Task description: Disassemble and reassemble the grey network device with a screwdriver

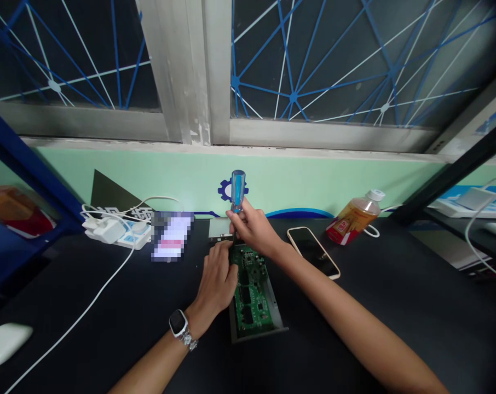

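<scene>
My right hand (256,227) is closed around the lower part of a screwdriver (238,189) with a clear blue handle. The screwdriver stands nearly upright over the far end of a green circuit board (254,290), which sits in an open metal case (275,301). Its tip is hidden behind my fingers. My left hand (219,273) rests along the left side of the case, its fingers bent near the far left corner; whether they grip the case or something small cannot be made out. Behind the hands lies a flat silvery panel (219,227).
A phone (313,251) lies right of the case, with a tilted drink bottle (352,219) beyond it. To the left are a lit, blurred-out screen (172,236), a white power strip (137,235) with a cable (104,287), and a white mouse (5,345). A wall and windows stand behind.
</scene>
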Motion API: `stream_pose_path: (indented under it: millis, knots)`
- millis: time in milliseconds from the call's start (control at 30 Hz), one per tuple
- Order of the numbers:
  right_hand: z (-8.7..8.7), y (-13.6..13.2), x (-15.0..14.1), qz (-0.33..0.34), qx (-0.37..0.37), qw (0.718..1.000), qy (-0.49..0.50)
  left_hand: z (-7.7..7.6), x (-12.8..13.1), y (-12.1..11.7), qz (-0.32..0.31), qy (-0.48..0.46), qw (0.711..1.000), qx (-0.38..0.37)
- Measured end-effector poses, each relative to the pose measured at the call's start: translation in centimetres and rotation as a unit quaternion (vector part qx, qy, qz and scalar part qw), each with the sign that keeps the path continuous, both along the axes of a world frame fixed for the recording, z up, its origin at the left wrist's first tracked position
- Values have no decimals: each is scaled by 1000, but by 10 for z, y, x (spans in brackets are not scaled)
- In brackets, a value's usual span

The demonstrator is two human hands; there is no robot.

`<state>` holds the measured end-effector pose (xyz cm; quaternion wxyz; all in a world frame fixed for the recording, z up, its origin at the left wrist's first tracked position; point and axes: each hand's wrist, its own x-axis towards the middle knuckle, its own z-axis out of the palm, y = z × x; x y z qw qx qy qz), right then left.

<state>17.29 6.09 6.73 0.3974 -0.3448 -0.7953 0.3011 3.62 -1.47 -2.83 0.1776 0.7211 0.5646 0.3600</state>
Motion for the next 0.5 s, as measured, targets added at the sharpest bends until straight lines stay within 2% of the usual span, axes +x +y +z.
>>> stream_pose_path:
  millis: [100,200,300,400,500]
  knots:
    - [-1,1,-1,10,-6,1000,3,7,-4,10,-12,-50,998,29]
    - [0,2,-1,10,-6,1000,-2,21,-7,25,-30,-118,991,58]
    - [2,2,0,-4,-2,1000,-16,32,-7,39,-54,-155,986,34]
    - [2,1,0,-5,1,1000,-16,32,-5,46,-38,-174,983,31]
    - [0,1,1,-9,-1,1000,-11,24,-6,49,-24,-204,978,36]
